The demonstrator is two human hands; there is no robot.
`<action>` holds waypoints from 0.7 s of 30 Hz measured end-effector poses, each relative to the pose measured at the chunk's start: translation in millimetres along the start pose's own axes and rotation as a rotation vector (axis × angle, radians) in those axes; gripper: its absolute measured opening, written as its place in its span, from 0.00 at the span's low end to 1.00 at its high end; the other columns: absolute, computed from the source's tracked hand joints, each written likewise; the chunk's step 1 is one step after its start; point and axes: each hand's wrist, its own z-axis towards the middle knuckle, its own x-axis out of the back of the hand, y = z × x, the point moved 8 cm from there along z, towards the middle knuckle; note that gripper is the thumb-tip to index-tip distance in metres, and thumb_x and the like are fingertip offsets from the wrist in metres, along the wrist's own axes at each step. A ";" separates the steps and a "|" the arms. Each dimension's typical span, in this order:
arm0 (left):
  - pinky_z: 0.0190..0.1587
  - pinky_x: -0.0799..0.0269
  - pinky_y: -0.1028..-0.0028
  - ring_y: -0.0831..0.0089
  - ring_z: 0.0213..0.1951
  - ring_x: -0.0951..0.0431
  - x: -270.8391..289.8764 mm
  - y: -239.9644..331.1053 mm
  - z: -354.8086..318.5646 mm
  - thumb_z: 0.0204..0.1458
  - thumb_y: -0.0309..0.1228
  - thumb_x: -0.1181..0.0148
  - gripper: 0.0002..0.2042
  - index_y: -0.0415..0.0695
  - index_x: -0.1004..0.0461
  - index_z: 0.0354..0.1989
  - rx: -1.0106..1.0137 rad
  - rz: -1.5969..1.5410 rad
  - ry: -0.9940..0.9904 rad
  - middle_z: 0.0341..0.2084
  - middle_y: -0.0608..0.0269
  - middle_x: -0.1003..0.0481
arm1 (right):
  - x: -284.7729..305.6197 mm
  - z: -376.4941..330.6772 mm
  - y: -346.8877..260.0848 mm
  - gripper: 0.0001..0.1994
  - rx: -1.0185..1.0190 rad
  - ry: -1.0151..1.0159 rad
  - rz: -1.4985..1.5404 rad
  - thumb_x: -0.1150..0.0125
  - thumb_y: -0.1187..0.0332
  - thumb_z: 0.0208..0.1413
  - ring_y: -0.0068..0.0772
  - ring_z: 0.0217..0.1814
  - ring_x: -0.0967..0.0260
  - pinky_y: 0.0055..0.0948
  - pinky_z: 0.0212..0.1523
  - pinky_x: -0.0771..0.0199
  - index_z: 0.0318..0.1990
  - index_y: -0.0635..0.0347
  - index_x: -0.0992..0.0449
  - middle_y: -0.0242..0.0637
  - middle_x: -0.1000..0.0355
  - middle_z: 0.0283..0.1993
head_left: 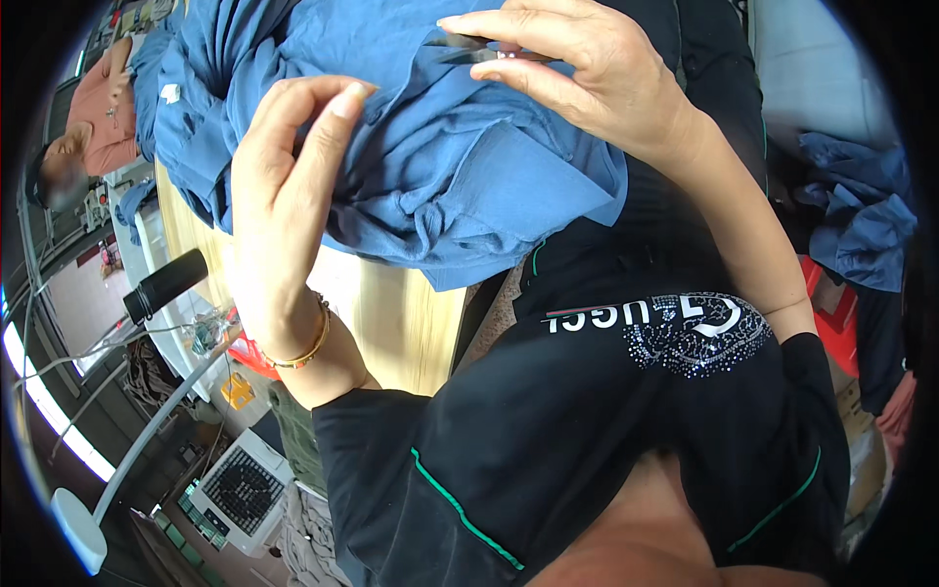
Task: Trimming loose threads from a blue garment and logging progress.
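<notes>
**Two hands over a blue shirt**

On the wooden table (391,313) lies a big blue shirt (440,166), all bunched up and full of folds. It spills over the near edge of the table.

Her right hand (577,73) is far up in the scene, over the shirt. Its thumb and fingers pinch a small thin metal tool (479,51), maybe little snips, and the tool sits just above the cloth.

Her left hand (284,196) is up beside the left part of the shirt. Its fingers are curled, with thumb and first finger close together, but I cannot tell if they pinch anything. A gold bracelet (303,352) sits on that wrist.

Far to the left, another person in a pink top (103,112) is by the table. More blue cloth (861,215) is piled at the right. A white fan (240,489) sits on the floor, near and to the left.
</notes>
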 end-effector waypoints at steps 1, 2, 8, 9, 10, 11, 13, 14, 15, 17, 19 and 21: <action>0.46 0.33 0.78 0.75 0.40 0.26 0.8 2.9 -5.0 0.63 0.28 0.40 0.09 0.35 0.20 0.42 -0.007 0.068 0.017 0.36 0.61 0.23 | -3.3 0.1 0.8 0.15 0.002 -0.006 0.008 0.31 0.71 0.57 0.46 0.37 0.26 0.36 0.40 0.25 0.51 0.67 0.20 0.46 0.26 0.37; 0.47 0.33 0.77 0.74 0.41 0.25 0.9 4.8 -9.1 0.62 0.27 0.39 0.08 0.35 0.20 0.42 -0.013 0.136 0.033 0.35 0.61 0.23 | -9.2 -0.5 -3.4 0.16 0.072 -0.039 -0.092 0.32 0.70 0.57 0.46 0.38 0.27 0.36 0.41 0.24 0.51 0.66 0.20 0.46 0.26 0.37; 0.46 0.32 0.77 0.73 0.39 0.24 -1.9 -12.4 -17.4 0.60 0.26 0.37 0.07 0.34 0.20 0.41 -0.065 0.131 0.066 0.36 0.60 0.22 | -26.8 1.6 -12.8 0.17 0.133 -0.111 -0.179 0.32 0.68 0.57 0.45 0.41 0.27 0.36 0.42 0.24 0.53 0.64 0.21 0.43 0.27 0.38; 0.46 0.32 0.77 0.73 0.39 0.24 -0.7 -18.8 -16.7 0.60 0.26 0.37 0.07 0.33 0.20 0.41 -0.030 0.094 0.085 0.36 0.60 0.22 | -27.7 1.4 -12.9 0.18 0.136 -0.110 -0.186 0.32 0.68 0.57 0.45 0.40 0.27 0.36 0.42 0.24 0.53 0.64 0.21 0.43 0.28 0.38; 0.46 0.33 0.79 0.76 0.38 0.26 -1.0 -24.1 -16.2 0.62 0.26 0.38 0.08 0.32 0.21 0.41 -0.007 0.018 0.090 0.35 0.62 0.23 | -28.2 2.9 -14.3 0.18 0.138 -0.113 -0.185 0.32 0.68 0.57 0.45 0.40 0.27 0.36 0.42 0.24 0.53 0.64 0.21 0.43 0.28 0.38; 0.46 0.33 0.79 0.76 0.38 0.26 0.4 -29.0 -15.7 0.62 0.26 0.38 0.08 0.32 0.21 0.41 -0.006 0.019 0.093 0.35 0.62 0.23 | -29.6 5.7 -16.0 0.18 0.128 -0.123 -0.199 0.32 0.68 0.57 0.45 0.40 0.27 0.36 0.42 0.24 0.53 0.63 0.21 0.43 0.28 0.38; 0.45 0.34 0.82 0.83 0.39 0.28 3.6 -49.2 -15.7 0.64 0.28 0.39 0.09 0.32 0.21 0.42 0.122 -0.166 0.099 0.35 0.68 0.24 | -33.0 9.4 -16.8 0.18 0.121 -0.133 -0.210 0.32 0.68 0.56 0.44 0.40 0.27 0.36 0.42 0.24 0.53 0.63 0.21 0.42 0.29 0.38; 0.44 0.35 0.84 0.87 0.39 0.30 1.5 -51.3 -15.2 0.66 0.30 0.40 0.10 0.34 0.21 0.43 0.129 -0.308 0.095 0.35 0.74 0.25 | -34.6 9.9 -17.7 0.17 0.147 -0.134 -0.244 0.32 0.69 0.56 0.44 0.40 0.28 0.36 0.42 0.25 0.53 0.63 0.21 0.42 0.29 0.38; 0.44 0.35 0.84 0.87 0.39 0.30 1.4 -49.4 -13.6 0.66 0.30 0.40 0.10 0.34 0.21 0.43 0.127 -0.307 0.096 0.35 0.74 0.25 | -36.2 10.6 -18.8 0.17 0.173 -0.135 -0.278 0.32 0.69 0.56 0.43 0.40 0.28 0.36 0.41 0.25 0.53 0.62 0.21 0.41 0.29 0.38; 0.45 0.35 0.85 0.89 0.39 0.30 -1.1 -51.3 -11.1 0.66 0.31 0.41 0.10 0.36 0.20 0.45 0.210 -0.454 0.089 0.35 0.76 0.24 | -37.0 14.6 -19.9 0.17 0.167 -0.136 -0.277 0.32 0.69 0.56 0.43 0.40 0.28 0.36 0.41 0.25 0.53 0.62 0.21 0.41 0.30 0.38; 0.46 0.34 0.85 0.89 0.39 0.28 -1.9 -53.1 -6.7 0.66 0.32 0.40 0.10 0.37 0.20 0.46 0.188 -0.534 0.084 0.36 0.76 0.23 | -38.7 16.8 -19.7 0.17 0.159 -0.138 -0.277 0.32 0.69 0.56 0.43 0.40 0.28 0.36 0.41 0.25 0.52 0.62 0.21 0.40 0.30 0.38; 0.47 0.33 0.85 0.88 0.41 0.26 -6.2 -52.9 -4.3 0.65 0.32 0.39 0.10 0.37 0.20 0.47 0.213 -0.631 0.048 0.38 0.74 0.21 | -39.7 17.4 -20.3 0.17 0.167 -0.132 -0.319 0.32 0.69 0.55 0.43 0.40 0.28 0.36 0.42 0.25 0.52 0.62 0.21 0.40 0.30 0.38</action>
